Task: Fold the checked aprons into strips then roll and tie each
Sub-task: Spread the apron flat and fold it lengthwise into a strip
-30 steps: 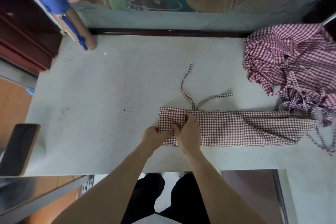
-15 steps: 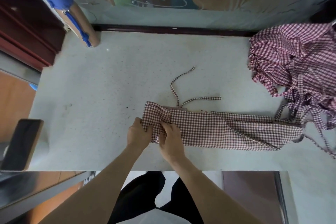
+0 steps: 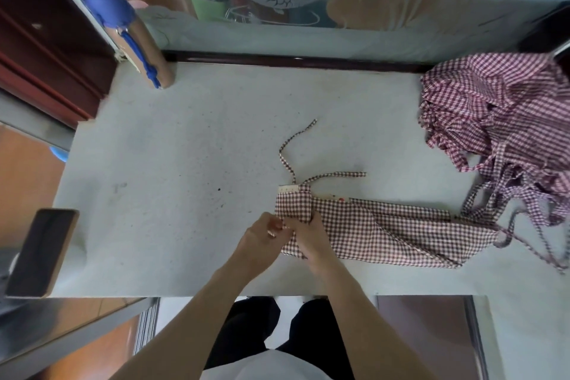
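Head view, from the left: a dark flat phone-like slab with a tan rim [image 3: 41, 253] lies at the near-left corner of the pale speckled stone desk [image 3: 185, 163]. At the far-left corner a brown cardboard-coloured tube [image 3: 148, 49] leans, with a blue cord down it and a blue rounded cap on top. Near the middle of the front edge, the left hand [image 3: 262, 239] has its fingers [image 3: 275, 227] curled, pinching the near-left corner of the red-and-white checked apron folded into a long strip [image 3: 385, 230]. Touching it, the right hand [image 3: 310, 234] grips the same end, where the strip's left end is turned over on itself once. 2 thin checked ties [image 3: 300, 163] trail from the fold toward the far side. The strip lies flat, stretching rightward. At the far-right corner sits a crumpled heap of checked aprons [image 3: 499, 114], its loose ties reaching the strip's right end.
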The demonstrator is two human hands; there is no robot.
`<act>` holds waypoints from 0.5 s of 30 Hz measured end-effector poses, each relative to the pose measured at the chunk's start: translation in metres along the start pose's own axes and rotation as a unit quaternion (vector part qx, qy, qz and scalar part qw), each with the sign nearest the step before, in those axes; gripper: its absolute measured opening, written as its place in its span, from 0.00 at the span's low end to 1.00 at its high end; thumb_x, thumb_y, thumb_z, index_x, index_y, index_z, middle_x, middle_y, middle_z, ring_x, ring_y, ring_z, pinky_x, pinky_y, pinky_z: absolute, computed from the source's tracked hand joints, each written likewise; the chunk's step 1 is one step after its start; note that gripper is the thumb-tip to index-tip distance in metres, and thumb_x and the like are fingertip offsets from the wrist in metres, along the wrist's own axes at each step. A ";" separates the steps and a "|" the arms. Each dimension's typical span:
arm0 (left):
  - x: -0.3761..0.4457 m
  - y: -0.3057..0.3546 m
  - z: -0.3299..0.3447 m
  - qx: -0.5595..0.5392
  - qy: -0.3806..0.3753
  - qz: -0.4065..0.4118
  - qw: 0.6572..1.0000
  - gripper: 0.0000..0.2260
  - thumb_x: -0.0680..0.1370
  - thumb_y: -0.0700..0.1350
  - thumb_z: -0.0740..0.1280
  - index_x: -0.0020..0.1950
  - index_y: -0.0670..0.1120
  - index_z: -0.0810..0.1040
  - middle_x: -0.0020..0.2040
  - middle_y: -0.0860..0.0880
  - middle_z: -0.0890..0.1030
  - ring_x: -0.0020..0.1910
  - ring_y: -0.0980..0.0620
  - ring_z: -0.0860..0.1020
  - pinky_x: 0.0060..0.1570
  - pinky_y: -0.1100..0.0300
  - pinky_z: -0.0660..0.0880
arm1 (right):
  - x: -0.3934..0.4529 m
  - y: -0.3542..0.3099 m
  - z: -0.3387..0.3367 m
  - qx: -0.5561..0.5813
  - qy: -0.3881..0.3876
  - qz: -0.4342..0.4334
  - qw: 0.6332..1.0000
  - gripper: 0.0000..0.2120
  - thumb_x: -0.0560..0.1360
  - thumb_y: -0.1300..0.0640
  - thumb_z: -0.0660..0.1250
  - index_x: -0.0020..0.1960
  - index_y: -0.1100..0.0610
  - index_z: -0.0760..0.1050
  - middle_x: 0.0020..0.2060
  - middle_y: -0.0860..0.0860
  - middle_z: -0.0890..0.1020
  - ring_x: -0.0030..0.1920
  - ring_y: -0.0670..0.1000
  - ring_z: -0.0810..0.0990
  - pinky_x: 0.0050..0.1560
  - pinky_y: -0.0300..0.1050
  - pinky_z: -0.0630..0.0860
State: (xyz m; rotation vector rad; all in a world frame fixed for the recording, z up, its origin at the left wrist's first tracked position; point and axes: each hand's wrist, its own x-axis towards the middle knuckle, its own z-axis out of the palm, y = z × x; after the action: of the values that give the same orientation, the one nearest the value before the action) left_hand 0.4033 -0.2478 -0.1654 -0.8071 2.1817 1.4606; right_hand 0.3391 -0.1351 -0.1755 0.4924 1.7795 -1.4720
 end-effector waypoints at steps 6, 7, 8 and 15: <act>0.020 -0.002 0.022 0.069 -0.015 -0.099 0.993 0.24 0.78 0.57 0.66 0.63 0.41 0.68 0.51 0.48 0.77 0.44 0.52 0.75 0.37 0.61 0.70 | 0.002 0.002 -0.019 -0.168 0.063 -0.093 0.979 0.39 0.71 0.65 0.71 0.77 0.56 0.58 0.67 0.51 0.71 0.68 0.53 0.71 0.62 0.43 0.73; 0.022 -0.001 0.025 0.060 -0.019 -0.103 0.993 0.24 0.77 0.57 0.67 0.60 0.39 0.70 0.46 0.48 0.77 0.39 0.53 0.75 0.33 0.62 0.70 | 0.005 0.002 -0.024 -0.143 0.054 -0.083 0.985 0.40 0.70 0.67 0.71 0.78 0.56 0.57 0.68 0.51 0.70 0.68 0.53 0.71 0.63 0.45 0.74; 0.025 -0.002 0.027 0.049 -0.024 -0.107 0.993 0.26 0.76 0.58 0.67 0.58 0.36 0.71 0.42 0.48 0.76 0.35 0.53 0.74 0.29 0.62 0.69 | 0.007 0.002 -0.028 -0.119 0.040 -0.073 0.989 0.41 0.70 0.69 0.70 0.77 0.54 0.58 0.67 0.50 0.71 0.67 0.54 0.72 0.62 0.46 0.76; 0.031 0.004 0.030 0.022 -0.055 -0.147 0.987 0.33 0.70 0.65 0.66 0.62 0.40 0.69 0.57 0.42 0.77 0.48 0.48 0.78 0.40 0.56 0.78 | 0.015 0.007 -0.045 0.160 -0.077 0.040 0.983 0.37 0.62 0.79 0.66 0.68 0.57 0.71 0.62 0.64 0.78 0.59 0.65 0.80 0.56 0.65 0.79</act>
State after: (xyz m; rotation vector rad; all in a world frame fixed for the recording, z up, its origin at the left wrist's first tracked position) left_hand 0.3773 -0.2264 -0.1922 -0.9631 1.9124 1.2748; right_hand 0.3211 -0.0930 -0.1896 0.5860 1.3949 -1.7001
